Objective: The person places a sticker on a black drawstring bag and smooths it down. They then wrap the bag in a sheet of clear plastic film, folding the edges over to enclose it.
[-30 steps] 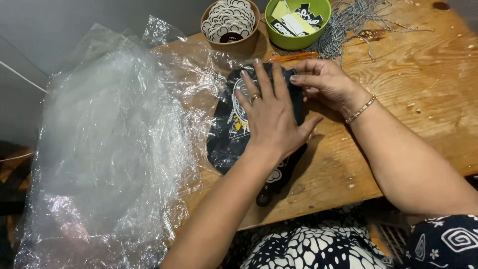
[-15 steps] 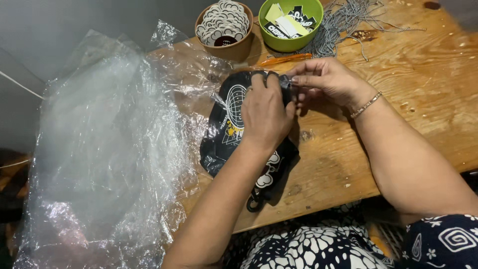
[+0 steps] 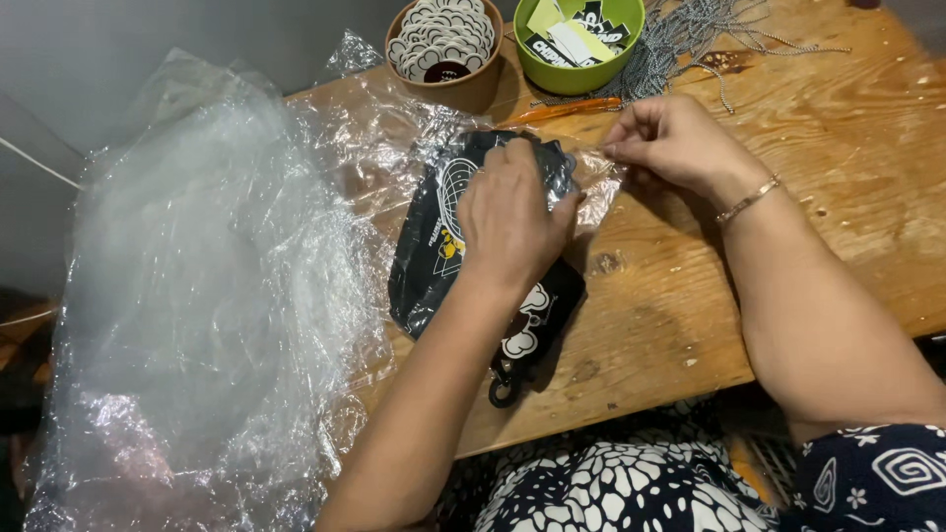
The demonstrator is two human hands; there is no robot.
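Note:
A black printed pouch (image 3: pixel 434 251) lies inside a clear plastic bag on the wooden table (image 3: pixel 838 217). My left hand (image 3: pixel 512 222) presses down on the pouch with curled fingers near its far end. My right hand (image 3: pixel 670 143) pinches the clear flap (image 3: pixel 596 182) of the bag just right of the pouch, fingers closed on the film. A bracelet sits on my right wrist. A black ring and white printed shapes stick out at the pouch's near end (image 3: pixel 517 345).
A big heap of clear plastic bags (image 3: pixel 197 296) covers the table's left side. At the back stand a brown bowl of round stickers (image 3: pixel 443 49) and a green bowl of tags (image 3: pixel 581 39). Metal ball chains (image 3: pixel 690 34) and an orange pen (image 3: pixel 572 108) lie behind.
My left hand went from flat and spread over the pouch to curled on its far end. My right hand moved right, away from the pouch, pulling the bag's flap.

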